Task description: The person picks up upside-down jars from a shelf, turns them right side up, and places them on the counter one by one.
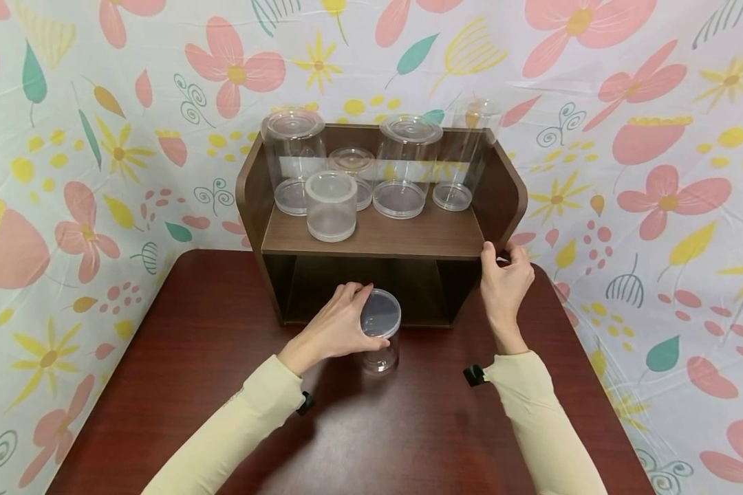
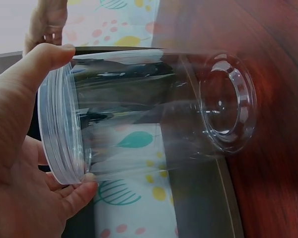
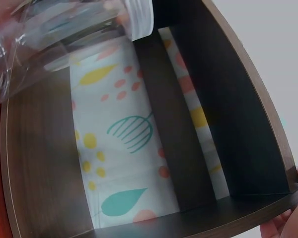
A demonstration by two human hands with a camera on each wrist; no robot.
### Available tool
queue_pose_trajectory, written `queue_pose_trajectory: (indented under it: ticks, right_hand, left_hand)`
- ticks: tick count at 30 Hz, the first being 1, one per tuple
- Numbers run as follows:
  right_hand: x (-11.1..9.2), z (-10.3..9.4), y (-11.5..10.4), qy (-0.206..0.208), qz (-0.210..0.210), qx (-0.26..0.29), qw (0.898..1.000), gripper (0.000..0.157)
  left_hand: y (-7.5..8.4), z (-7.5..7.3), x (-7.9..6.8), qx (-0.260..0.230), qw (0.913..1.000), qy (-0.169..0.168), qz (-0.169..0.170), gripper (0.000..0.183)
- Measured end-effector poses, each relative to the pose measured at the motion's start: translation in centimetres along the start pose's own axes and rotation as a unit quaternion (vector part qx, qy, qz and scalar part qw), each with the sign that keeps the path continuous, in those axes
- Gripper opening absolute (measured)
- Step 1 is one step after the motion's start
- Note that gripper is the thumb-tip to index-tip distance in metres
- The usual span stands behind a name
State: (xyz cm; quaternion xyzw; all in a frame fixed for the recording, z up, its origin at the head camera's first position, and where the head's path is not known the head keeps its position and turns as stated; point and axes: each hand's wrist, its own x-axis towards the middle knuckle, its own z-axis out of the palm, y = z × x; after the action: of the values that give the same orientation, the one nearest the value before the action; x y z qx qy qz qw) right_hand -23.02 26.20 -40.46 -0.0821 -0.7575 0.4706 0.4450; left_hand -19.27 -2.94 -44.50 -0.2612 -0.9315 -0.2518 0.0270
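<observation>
My left hand point(image 1: 340, 323) grips a clear plastic jar point(image 1: 380, 354) by its lidded top, thumb on one side and fingers on the other. In the left wrist view the jar's translucent lid point(image 2: 59, 124) lies within the curled hand, and the jar looks empty. It is in front of the lower opening of a dark brown two-level shelf point(image 1: 371, 240). At the shelf's right side, my right hand point(image 1: 506, 282) pinches the edge of the side panel near the upper board. Part of that hand shows at the corner of the right wrist view.
Several clear jars stand on the upper board, among them a short frosted jar point(image 1: 331, 210) at the front and a tall narrow jar point(image 1: 464, 158) at the right. The shelf stands on a dark red wooden table point(image 1: 408, 426) before a flower-patterned cloth point(image 1: 662, 199).
</observation>
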Motion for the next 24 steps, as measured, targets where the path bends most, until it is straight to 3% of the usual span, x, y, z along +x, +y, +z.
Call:
queue_pose_trajectory:
  ticks: [24]
  right_hand:
    - [-0.1,0.0,-0.1,0.000,0.000,-0.003,1.000,0.022]
  left_hand:
    - [0.1,1.9,0.5,-0.005,0.9999,-0.011,0.005,0.118]
